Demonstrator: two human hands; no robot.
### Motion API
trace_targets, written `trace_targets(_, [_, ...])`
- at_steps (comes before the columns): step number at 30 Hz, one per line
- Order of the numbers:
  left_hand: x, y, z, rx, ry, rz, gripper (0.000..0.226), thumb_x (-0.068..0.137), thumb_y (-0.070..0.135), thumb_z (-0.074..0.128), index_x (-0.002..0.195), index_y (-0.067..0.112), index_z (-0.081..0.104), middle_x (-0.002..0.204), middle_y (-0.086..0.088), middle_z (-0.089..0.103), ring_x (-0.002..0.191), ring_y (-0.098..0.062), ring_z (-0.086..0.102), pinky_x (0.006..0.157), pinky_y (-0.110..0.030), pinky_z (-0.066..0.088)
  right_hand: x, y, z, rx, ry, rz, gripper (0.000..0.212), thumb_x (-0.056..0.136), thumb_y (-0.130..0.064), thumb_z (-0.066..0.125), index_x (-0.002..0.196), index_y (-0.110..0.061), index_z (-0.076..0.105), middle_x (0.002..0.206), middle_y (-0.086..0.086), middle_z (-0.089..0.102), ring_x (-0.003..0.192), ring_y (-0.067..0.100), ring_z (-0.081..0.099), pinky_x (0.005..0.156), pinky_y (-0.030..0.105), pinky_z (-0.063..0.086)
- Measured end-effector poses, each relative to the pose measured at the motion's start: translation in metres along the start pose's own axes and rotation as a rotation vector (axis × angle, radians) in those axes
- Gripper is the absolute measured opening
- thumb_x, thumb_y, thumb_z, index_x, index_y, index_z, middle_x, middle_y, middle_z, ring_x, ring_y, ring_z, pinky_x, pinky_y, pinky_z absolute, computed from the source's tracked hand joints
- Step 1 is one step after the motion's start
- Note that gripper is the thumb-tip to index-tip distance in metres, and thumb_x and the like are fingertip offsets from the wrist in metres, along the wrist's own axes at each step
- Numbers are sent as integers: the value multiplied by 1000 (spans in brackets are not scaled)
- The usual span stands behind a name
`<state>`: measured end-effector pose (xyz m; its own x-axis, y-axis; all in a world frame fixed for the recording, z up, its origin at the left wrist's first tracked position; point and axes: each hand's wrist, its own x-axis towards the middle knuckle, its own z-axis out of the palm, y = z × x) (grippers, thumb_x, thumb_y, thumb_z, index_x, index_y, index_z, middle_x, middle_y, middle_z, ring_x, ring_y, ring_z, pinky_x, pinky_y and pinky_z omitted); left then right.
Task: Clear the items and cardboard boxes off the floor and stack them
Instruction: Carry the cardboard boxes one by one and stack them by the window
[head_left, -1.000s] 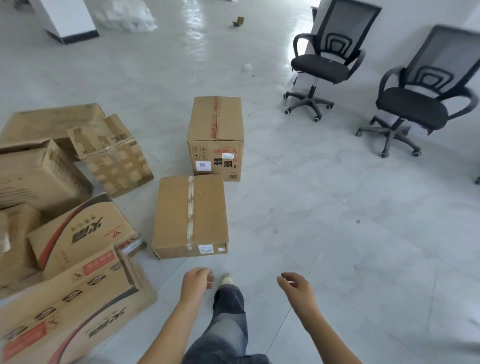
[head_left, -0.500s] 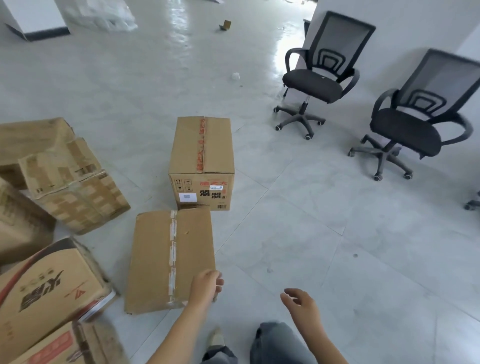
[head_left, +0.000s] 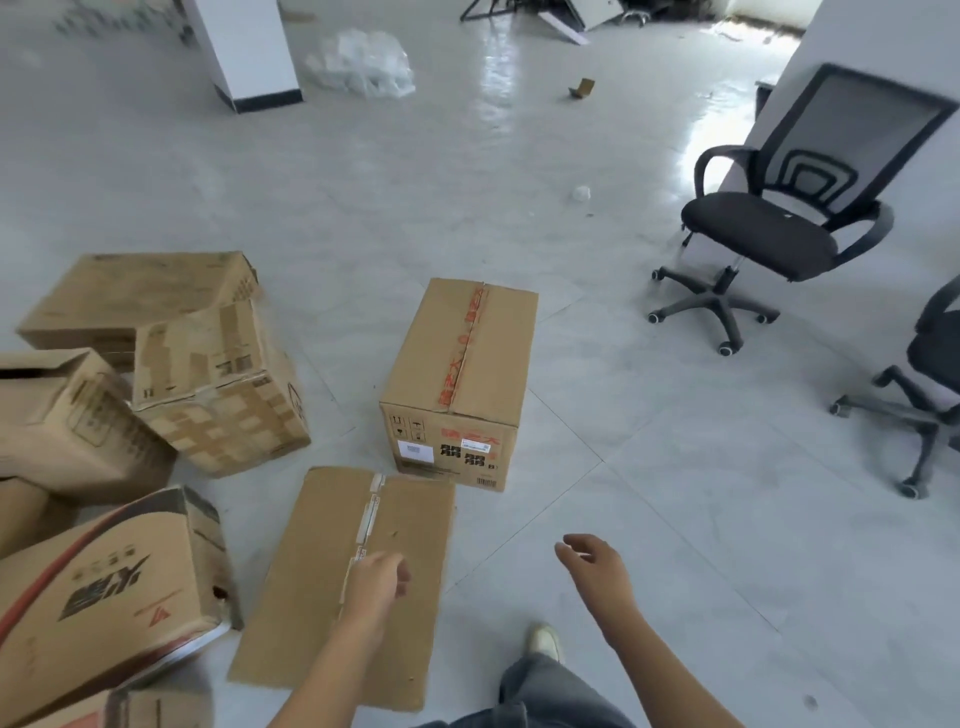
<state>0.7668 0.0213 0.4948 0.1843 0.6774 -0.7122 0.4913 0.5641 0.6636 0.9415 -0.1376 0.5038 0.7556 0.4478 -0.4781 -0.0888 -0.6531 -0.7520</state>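
A low brown box with pale tape (head_left: 332, 582) lies on the floor right in front of me. My left hand (head_left: 376, 579) hovers over its top near the tape, fingers loosely curled, holding nothing. My right hand (head_left: 595, 569) is open above the bare tiles to the right of that box. Behind it stands a taller box with red tape (head_left: 462, 379) and black print. A heap of several worn cardboard boxes (head_left: 208, 384) fills the left side, with a red-and-black printed one (head_left: 109, 597) nearest me.
Two black mesh office chairs (head_left: 774, 228) stand at the right by a white wall. A white pillar (head_left: 249, 52), a crumpled plastic sheet (head_left: 363, 65) and a small cardboard scrap (head_left: 584, 88) lie farther back. My foot (head_left: 543, 642) is on the tiles below my right hand.
I have stepped closer and the view has tilted up. My left hand moved from the low box's near edge to above its top. My right hand rose and spread.
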Motion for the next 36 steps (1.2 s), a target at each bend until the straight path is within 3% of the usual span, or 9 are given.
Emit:
trace_targets(5, [8, 60, 88, 33, -40, 60, 20, 95, 11, 44, 80, 5, 57, 79, -8, 58, 69, -17, 52, 61, -28, 38, 83, -36, -60, -37, -10, -84, 31, 90, -23, 57, 118, -10, 60, 120, 5, 58, 108, 18, 54, 88, 27, 41])
trace_targets(9, [13, 88, 135, 70, -114, 54, 18, 95, 13, 45, 84, 7, 58, 83, -8, 60, 73, -16, 54, 68, -27, 41, 127, -33, -78, -103, -56, -13, 32, 90, -24, 57, 118, -10, 60, 121, 6, 58, 104, 17, 54, 88, 28, 42])
trace_targets(13, [46, 113, 122, -173, 107, -56, 18, 93, 6, 46, 78, 5, 57, 85, -14, 58, 72, -21, 52, 60, -27, 38, 164, -36, -79, -181, -141, 17, 33, 90, -24, 57, 119, -10, 59, 122, 6, 58, 110, 19, 54, 93, 30, 42])
trace_targets(16, [83, 127, 117, -233, 224, -126, 18, 91, 4, 46, 77, 5, 57, 83, -15, 59, 70, -22, 53, 62, -30, 38, 205, -53, -83, -236, -166, 24, 33, 90, -23, 57, 119, -9, 59, 122, 6, 58, 109, 19, 54, 92, 29, 43])
trace_targets(23, [161, 217, 160, -325, 135, -164, 20, 94, 6, 46, 77, 5, 57, 71, -9, 58, 63, -19, 52, 58, -28, 36, 309, -143, -76, -351, -211, -48, 32, 90, -24, 55, 120, -11, 58, 123, 6, 56, 102, 14, 51, 93, 29, 42])
trace_targets(29, [214, 279, 150, -444, 217, -142, 24, 94, 6, 44, 73, 7, 54, 67, -8, 56, 59, -19, 49, 52, -25, 33, 378, -218, -51, -433, -303, -126, 34, 91, -25, 53, 123, -13, 56, 126, 4, 53, 101, 11, 48, 89, 25, 39])
trace_targets(33, [241, 289, 146, -516, 310, -210, 19, 95, 7, 44, 80, 3, 56, 70, -10, 56, 58, -19, 49, 52, -26, 33, 431, -258, -38, -539, -375, -164, 36, 92, -25, 52, 125, -13, 55, 128, 5, 52, 114, 17, 50, 92, 25, 38])
trace_targets(36, [258, 295, 140, -566, 392, -257, 21, 95, 7, 45, 77, 3, 55, 69, -10, 55, 60, -19, 49, 54, -27, 35, 484, -287, -24, -659, -438, -180, 37, 92, -25, 52, 127, -12, 54, 130, 8, 52, 117, 20, 51, 85, 23, 38])
